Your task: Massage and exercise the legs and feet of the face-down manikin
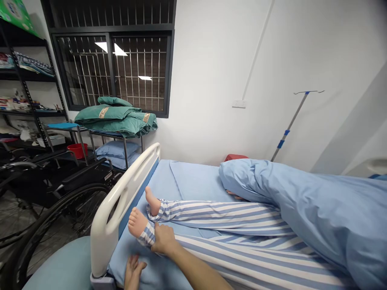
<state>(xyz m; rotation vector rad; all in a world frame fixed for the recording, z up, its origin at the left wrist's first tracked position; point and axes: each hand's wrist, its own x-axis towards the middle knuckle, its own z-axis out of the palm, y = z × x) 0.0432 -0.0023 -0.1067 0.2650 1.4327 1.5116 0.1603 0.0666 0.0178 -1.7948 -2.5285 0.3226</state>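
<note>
Your right hand (pixel 163 239) is closed around the striped trouser leg (pixel 146 237) just above the nearer bare foot (pixel 137 222), which lies close to the white footboard (pixel 102 237). Your left hand (pixel 133 272) is half open, holding nothing, on the blue sheet (pixel 160 272) nearer the footboard. The other bare foot (pixel 152 202) lies just beyond, a strip of sheet separating it from the footboard.

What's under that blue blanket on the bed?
Two legs in striped pajamas run in under the blue blanket; whatever lies above them is covered and cannot be seen.
</note>
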